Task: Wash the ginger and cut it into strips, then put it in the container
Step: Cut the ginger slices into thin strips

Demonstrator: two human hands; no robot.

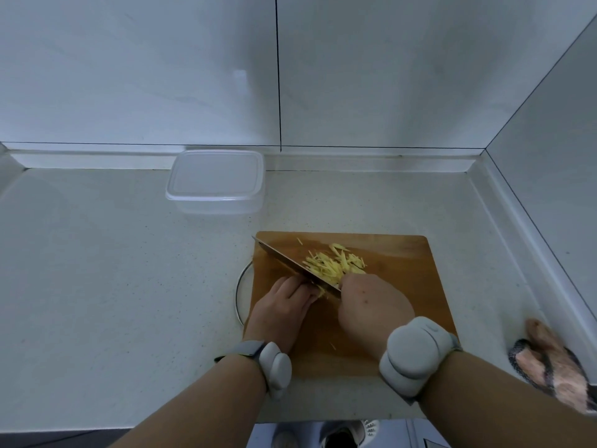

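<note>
Currently we are mid-cut: our right hand (374, 305) is wrapped round the handle of the knife (290, 266), whose blade runs diagonally toward the far-left corner of the cutting board (403, 253). Our left hand (284, 305) sits on the blade's left, fingers curled down on what seems to be the last uncut piece of ginger; the piece itself is mostly hidden. The ginger strips (336, 265) lie piled just right of the blade, in the far half of the board, with one stray strip near the board's near edge. The container (215, 181) stands at the back edge of the counter (113, 286), well apart from the board, apparently with its lid on. Judgement: cutting is nearly done, transfer not begun. To do this step well, we keep left fingertips tucked behind the knuckles, let the blade's flat ride against them, and advance in thin even slices. Risk: the small remnant may slip.
</note>
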